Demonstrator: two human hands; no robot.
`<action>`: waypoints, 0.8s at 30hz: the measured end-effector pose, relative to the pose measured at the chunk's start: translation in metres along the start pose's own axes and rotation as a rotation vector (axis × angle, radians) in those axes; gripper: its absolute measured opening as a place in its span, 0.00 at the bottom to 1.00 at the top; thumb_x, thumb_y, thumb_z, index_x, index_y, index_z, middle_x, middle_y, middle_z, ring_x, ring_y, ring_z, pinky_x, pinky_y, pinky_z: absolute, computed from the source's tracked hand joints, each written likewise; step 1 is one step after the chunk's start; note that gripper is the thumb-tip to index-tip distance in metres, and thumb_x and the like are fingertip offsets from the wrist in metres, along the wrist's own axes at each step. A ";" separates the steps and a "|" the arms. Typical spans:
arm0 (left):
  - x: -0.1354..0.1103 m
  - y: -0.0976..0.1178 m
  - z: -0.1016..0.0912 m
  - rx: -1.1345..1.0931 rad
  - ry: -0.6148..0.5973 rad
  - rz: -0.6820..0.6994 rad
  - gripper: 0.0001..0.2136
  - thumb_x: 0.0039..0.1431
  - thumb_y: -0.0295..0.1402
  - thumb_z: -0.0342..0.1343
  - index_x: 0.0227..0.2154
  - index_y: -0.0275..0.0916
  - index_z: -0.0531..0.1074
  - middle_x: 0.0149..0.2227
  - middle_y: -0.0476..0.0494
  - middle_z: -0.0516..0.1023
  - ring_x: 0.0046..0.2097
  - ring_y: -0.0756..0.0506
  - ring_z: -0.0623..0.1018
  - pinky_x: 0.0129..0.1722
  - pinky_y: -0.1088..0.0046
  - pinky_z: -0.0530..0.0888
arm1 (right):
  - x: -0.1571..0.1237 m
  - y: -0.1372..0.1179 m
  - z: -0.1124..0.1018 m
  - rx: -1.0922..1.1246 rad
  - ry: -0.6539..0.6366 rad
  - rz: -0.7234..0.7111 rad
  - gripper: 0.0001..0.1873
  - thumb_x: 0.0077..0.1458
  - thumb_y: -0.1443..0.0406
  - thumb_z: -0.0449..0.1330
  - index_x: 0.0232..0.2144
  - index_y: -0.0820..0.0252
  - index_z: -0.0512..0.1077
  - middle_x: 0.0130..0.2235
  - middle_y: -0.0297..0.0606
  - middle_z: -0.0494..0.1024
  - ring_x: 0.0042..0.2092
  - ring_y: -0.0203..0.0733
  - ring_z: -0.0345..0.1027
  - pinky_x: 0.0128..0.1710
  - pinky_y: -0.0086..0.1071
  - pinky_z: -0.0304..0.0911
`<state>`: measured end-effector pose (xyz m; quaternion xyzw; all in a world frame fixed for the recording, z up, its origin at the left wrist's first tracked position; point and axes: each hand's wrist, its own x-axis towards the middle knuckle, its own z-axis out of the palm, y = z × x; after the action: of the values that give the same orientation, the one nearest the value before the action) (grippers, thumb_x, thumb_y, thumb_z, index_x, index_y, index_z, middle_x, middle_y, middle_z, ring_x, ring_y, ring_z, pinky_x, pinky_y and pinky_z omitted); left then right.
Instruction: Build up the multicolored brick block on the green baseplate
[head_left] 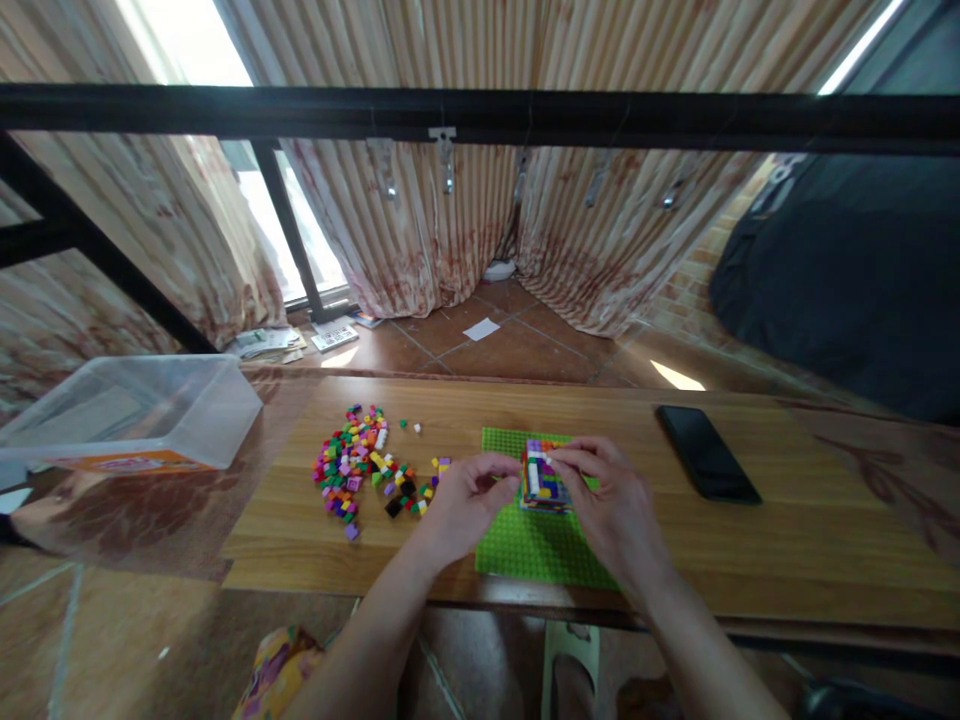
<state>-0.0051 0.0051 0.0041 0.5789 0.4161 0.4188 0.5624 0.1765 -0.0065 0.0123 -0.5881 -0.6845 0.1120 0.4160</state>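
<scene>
A small many-coloured brick build (541, 478) stands on a bright green baseplate (525, 545) on the wooden table. My left hand (469, 500) is closed against the build's left side, fingers curled round it. My right hand (611, 495) grips the build from the right, with thumb and fingers pinched at its top edge. A heap of loose small coloured bricks (360, 465) lies to the left of my left hand.
A clear plastic tub (135, 410) sits at the table's left end. A black phone (707, 452) lies flat to the right of the baseplate. A black bar (480, 112) crosses overhead. Curtains and a tiled floor lie beyond the table.
</scene>
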 end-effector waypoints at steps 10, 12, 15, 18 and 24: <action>0.000 -0.005 0.004 0.012 -0.023 0.000 0.09 0.55 0.32 0.57 0.36 0.36 0.79 0.34 0.44 0.80 0.34 0.48 0.74 0.35 0.75 0.69 | 0.002 0.009 0.006 0.024 0.031 0.022 0.09 0.56 0.59 0.60 0.30 0.53 0.80 0.41 0.40 0.75 0.46 0.46 0.67 0.48 0.43 0.62; 0.000 -0.006 0.005 0.018 -0.025 0.007 0.09 0.55 0.31 0.57 0.37 0.36 0.79 0.34 0.44 0.80 0.35 0.48 0.74 0.36 0.75 0.70 | 0.003 0.010 0.007 0.052 0.037 0.036 0.09 0.55 0.59 0.61 0.30 0.53 0.79 0.42 0.41 0.74 0.46 0.46 0.67 0.49 0.44 0.61; 0.000 -0.006 0.005 0.010 -0.038 0.012 0.09 0.55 0.31 0.57 0.37 0.36 0.79 0.34 0.44 0.80 0.35 0.48 0.75 0.37 0.75 0.70 | 0.005 0.012 0.008 0.092 0.044 0.069 0.08 0.53 0.59 0.62 0.29 0.54 0.79 0.43 0.41 0.74 0.47 0.47 0.68 0.50 0.45 0.61; 0.000 -0.006 0.005 0.010 -0.039 0.011 0.09 0.55 0.31 0.57 0.37 0.36 0.79 0.34 0.44 0.80 0.34 0.48 0.74 0.37 0.75 0.70 | 0.007 0.015 0.009 0.133 0.046 0.119 0.07 0.51 0.59 0.63 0.28 0.55 0.79 0.43 0.41 0.75 0.48 0.47 0.68 0.51 0.46 0.60; -0.001 -0.005 0.006 -0.004 -0.035 0.016 0.09 0.55 0.29 0.57 0.37 0.36 0.79 0.34 0.44 0.80 0.35 0.48 0.75 0.37 0.75 0.70 | 0.009 0.023 0.018 0.400 0.023 0.357 0.15 0.42 0.55 0.68 0.31 0.58 0.78 0.46 0.43 0.77 0.47 0.48 0.70 0.48 0.46 0.65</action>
<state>0.0006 0.0024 -0.0011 0.5882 0.4007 0.4141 0.5674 0.1809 0.0143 -0.0095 -0.6067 -0.5294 0.3099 0.5056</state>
